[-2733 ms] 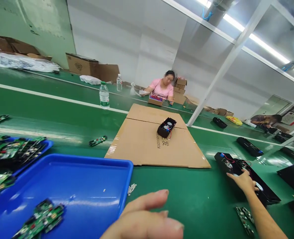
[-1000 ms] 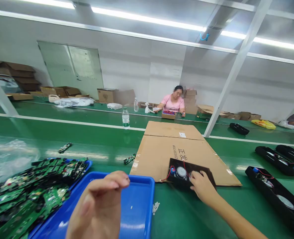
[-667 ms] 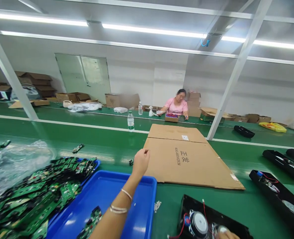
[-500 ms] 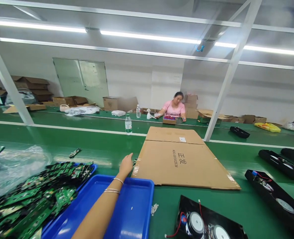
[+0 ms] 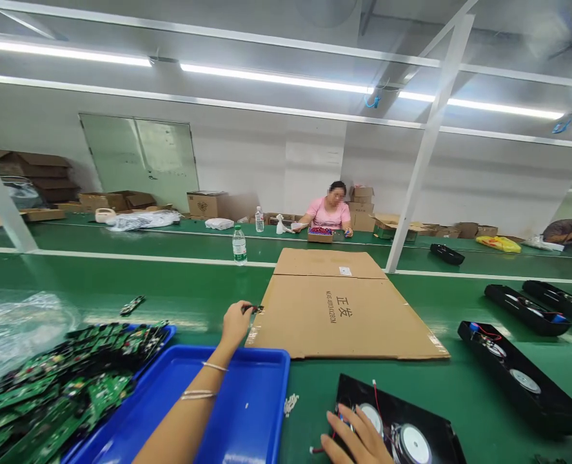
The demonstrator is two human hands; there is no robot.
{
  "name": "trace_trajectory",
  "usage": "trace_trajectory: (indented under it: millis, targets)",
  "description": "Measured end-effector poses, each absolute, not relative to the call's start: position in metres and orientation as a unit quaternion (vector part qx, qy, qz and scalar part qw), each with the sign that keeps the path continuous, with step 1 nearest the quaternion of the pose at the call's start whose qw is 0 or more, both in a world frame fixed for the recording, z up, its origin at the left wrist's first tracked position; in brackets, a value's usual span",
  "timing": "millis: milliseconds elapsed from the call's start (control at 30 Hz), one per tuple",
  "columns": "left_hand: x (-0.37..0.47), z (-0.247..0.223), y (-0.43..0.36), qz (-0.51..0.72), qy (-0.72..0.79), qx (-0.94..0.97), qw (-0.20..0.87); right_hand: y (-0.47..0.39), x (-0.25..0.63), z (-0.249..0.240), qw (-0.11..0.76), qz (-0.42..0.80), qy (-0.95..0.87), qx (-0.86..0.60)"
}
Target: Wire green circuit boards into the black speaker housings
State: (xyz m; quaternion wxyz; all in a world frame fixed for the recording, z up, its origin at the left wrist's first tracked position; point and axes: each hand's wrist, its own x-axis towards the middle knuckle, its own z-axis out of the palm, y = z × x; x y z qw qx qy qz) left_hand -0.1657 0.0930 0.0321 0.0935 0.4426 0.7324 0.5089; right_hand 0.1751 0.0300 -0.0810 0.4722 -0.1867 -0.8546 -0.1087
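My left hand (image 5: 235, 323) is stretched out past the far rim of a blue tray (image 5: 261, 412), its fingers closed on a small circuit board (image 5: 255, 309) at the left edge of a flat cardboard sheet (image 5: 305, 322). At the bottom, my right hand (image 5: 360, 439) lies with fingers spread over a black speaker housing (image 5: 438, 430) with round speakers and red wires. Whether it touches the housing, I cannot tell. Small white pieces (image 5: 290, 404) lie between the tray and the housing.
Many green circuit boards (image 5: 73, 380) are heaped at left, beside clear plastic wrap (image 5: 19, 328). A lone board (image 5: 132, 305) lies behind them. More black housings (image 5: 518, 380) stand at right. A water bottle (image 5: 239, 246) stands beyond the cardboard. A co-worker (image 5: 329, 209) sits across the bench.
My right hand has come into view over the speaker housing. The board in my left hand now shows more clearly at the cardboard's edge. The view has shifted slightly to the right.
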Motion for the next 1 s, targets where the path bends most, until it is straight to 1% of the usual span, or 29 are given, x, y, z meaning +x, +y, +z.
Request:
trace_trajectory:
  millis: [67,100,167,233,267,333,400,433,500,567,633,700,833,900,1000]
  targets:
    - [-0.143,0.043,0.089,0.534,0.701,0.455,0.126,0.033,0.154,-0.078,0.464,-0.172,-0.857,-0.148]
    - [-0.130,0.048,0.084,0.546,0.683,0.463,0.150,0.034,0.146,-0.075,0.466,-0.171,-0.855,-0.148]
    - [-0.100,0.055,0.072,0.565,0.641,0.476,0.208,0.034,0.139,-0.067,0.479,-0.109,-0.856,-0.163]
    - [-0.070,0.057,0.055,0.574,0.604,0.482,0.271,0.033,0.144,-0.054,0.500,0.011,-0.845,-0.188]
    - [-0.056,0.057,0.047,0.572,0.592,0.483,0.298,0.033,0.149,-0.048,0.514,0.090,-0.824,-0.221]
    - [-0.032,0.054,0.033,0.559,0.575,0.488,0.346,0.032,0.161,-0.035,0.548,0.273,-0.731,-0.302]
    - [-0.013,0.051,0.024,0.539,0.562,0.494,0.386,0.033,0.172,-0.027,0.582,0.431,-0.592,-0.353]
    - [-0.006,0.050,0.021,0.529,0.558,0.496,0.404,0.034,0.175,-0.024,0.599,0.484,-0.530,-0.356]
    - [0.004,0.049,0.017,0.506,0.549,0.506,0.432,0.034,0.178,-0.022,0.627,0.532,-0.451,-0.347]
    - [0.010,0.049,0.014,0.485,0.542,0.522,0.445,0.031,0.179,-0.020,0.637,0.531,-0.438,-0.346]
    - [0.013,0.049,0.011,0.468,0.542,0.532,0.452,0.027,0.179,-0.018,0.631,0.503,-0.472,-0.356]
    - [0.017,0.049,0.008,0.451,0.548,0.528,0.465,0.021,0.180,-0.014,0.619,0.435,-0.536,-0.375]
    - [0.023,0.050,0.005,0.431,0.568,0.516,0.475,0.013,0.180,-0.007,0.588,0.257,-0.663,-0.385]
    - [0.024,0.051,0.005,0.422,0.584,0.514,0.466,0.012,0.180,-0.006,0.577,0.207,-0.698,-0.370]
    - [0.023,0.052,0.004,0.393,0.602,0.516,0.466,0.010,0.179,-0.006,0.570,0.169,-0.723,-0.353]
